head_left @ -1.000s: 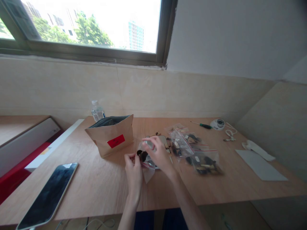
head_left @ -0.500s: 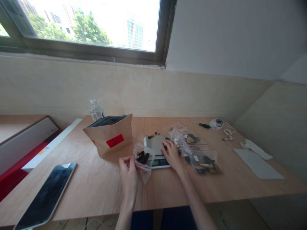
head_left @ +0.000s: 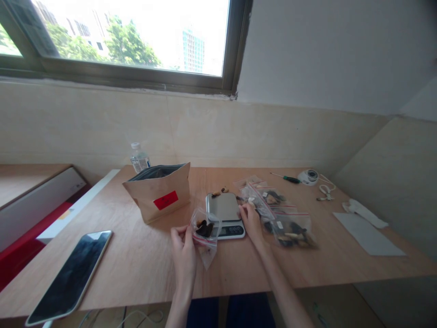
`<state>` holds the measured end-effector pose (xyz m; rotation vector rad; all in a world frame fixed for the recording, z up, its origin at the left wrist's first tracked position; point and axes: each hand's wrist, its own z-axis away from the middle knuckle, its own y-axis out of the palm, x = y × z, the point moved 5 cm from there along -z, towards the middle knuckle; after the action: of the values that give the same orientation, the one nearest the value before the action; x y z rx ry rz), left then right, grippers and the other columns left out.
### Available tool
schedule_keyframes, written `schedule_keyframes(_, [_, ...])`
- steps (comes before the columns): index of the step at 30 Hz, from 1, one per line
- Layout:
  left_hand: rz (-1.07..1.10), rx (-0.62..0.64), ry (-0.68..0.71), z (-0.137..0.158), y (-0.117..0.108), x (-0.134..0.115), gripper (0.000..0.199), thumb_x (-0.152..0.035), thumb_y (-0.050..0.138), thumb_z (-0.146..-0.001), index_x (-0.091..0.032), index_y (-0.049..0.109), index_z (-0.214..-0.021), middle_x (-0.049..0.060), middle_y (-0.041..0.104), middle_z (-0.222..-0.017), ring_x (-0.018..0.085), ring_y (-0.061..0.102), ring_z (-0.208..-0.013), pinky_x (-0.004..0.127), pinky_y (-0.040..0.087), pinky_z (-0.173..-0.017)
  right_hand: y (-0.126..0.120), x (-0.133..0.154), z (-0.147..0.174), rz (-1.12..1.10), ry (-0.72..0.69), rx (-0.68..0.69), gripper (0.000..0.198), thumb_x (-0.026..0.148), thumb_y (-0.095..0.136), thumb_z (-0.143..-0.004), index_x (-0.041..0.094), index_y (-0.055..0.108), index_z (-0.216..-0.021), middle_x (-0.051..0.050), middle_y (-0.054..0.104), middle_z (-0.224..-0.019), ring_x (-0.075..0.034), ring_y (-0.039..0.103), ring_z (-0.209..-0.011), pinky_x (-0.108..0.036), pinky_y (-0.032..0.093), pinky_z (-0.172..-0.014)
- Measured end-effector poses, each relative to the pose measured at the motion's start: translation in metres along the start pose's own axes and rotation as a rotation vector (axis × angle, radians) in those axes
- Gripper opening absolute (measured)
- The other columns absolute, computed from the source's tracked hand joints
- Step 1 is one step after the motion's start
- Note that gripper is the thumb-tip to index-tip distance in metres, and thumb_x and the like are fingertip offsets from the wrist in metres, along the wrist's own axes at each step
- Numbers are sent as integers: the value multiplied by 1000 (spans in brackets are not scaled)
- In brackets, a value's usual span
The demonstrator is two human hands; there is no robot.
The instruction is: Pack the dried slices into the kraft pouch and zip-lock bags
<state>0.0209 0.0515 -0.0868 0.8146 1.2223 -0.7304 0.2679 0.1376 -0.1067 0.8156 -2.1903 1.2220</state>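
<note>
My left hand (head_left: 183,239) is closed on the edge of a clear zip bag (head_left: 209,253) with a red seal line. Dark and tan dried pieces, which look like dried mushroom (head_left: 205,229), lie inside it. The bag overlaps the front left corner of a kitchen scale (head_left: 223,207) with a bare metal plate and a dark display. Just right of the plate, my right hand (head_left: 251,222) has its fingers drawn together; whatever is between them is hidden. A few small dried pieces (head_left: 216,194) lie at the scale's back edge.
Several filled zip bags (head_left: 293,232) lie to the right. An upright brown paper pouch (head_left: 167,187) gapes at the left, a water bottle (head_left: 139,157) behind it. A phone (head_left: 73,278) lies front left. A screwdriver (head_left: 290,179), white camera (head_left: 308,177) and white sheet (head_left: 368,233) are farther right.
My right hand has moved off the scale's plate to its right edge, and its fingers have drawn together. The left hand still holds the zip bag, which is tilted slightly differently.
</note>
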Motion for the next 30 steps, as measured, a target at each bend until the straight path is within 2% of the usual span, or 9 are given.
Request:
schedule_keyframes(3, [-3, 11, -6, 5, 3, 0, 31, -45, 60, -70, -19, 47, -80, 0, 56, -74, 16, 57, -65, 27, 47, -54, -17, 26, -3, -96, 86, -91, 38, 51, 34, -90, 19, 51, -78, -4, 60, -71, -19, 56, -67, -28, 43, -64])
schedule_keyframes(6, [20, 48, -33, 12, 13, 0, 31, -45, 61, -69, -19, 46, -79, -1, 55, -74, 15, 57, -62, 27, 48, -52, -24, 77, -5, -286, 123, -97, 37, 51, 39, -90, 19, 53, -79, -2, 60, -69, -16, 55, -64, -25, 42, -60])
schedule_keyframes(9, [42, 82, -43, 17, 21, -2, 31, -45, 61, -69, -19, 46, -79, -2, 54, -72, 15, 57, -62, 28, 48, -52, -15, 134, -3, -349, -48, 104, 31, 45, 43, -91, 19, 57, -81, -1, 61, -74, -14, 56, -68, -23, 43, -64])
schedule_keyframes(11, [49, 79, -35, 16, 20, -3, 32, -45, 61, -69, -19, 46, -79, -2, 54, -72, 16, 57, -63, 28, 48, -53, -10, 146, 2, -325, -131, 192, 27, 39, 43, -92, 19, 61, -88, -3, 62, -84, -15, 57, -77, -24, 44, -70])
schedule_keyframes(15, [29, 18, -23, 5, 3, -3, 32, -45, 61, -68, -20, 46, -79, -1, 55, -73, 16, 56, -64, 28, 47, -54, -21, 90, 13, -230, -67, 138, 28, 27, 34, -94, 19, 60, -99, -7, 62, -95, -17, 59, -90, -29, 47, -79])
schedule_keyframes(17, [25, -8, -28, 1, -4, -3, 32, -44, 62, -67, -19, 46, -79, -2, 54, -71, 16, 56, -64, 28, 47, -55, -27, 49, 21, -129, -78, 189, 27, 19, 37, -88, 19, 59, -103, -8, 61, -104, -19, 58, -100, -35, 46, -89])
schedule_keyframes(20, [43, -13, -46, 1, -6, -3, 32, -44, 63, -66, -20, 45, -78, -3, 53, -69, 16, 55, -62, 27, 46, -54, -31, 5, 34, 14, -103, 314, 44, 11, 39, -80, 20, 51, -122, -10, 54, -125, -20, 50, -119, -40, 40, -101])
schedule_keyframes(23, [46, 6, -42, 5, -1, -6, 32, -44, 63, -67, -19, 46, -78, -2, 54, -71, 15, 56, -62, 27, 46, -55, -27, -4, 41, 133, -134, 409, 51, 12, 41, -81, 22, 45, -130, -9, 49, -134, -21, 47, -124, -41, 38, -103])
schedule_keyframes(30, [53, 2, -34, 8, -6, -14, 31, -43, 62, -69, -19, 46, -79, -3, 55, -71, 13, 56, -60, 24, 47, -52, -22, -1, 44, 271, -123, 426, 30, 14, 38, -87, 21, 60, -106, -10, 59, -111, -22, 63, -96, -36, 50, -84])
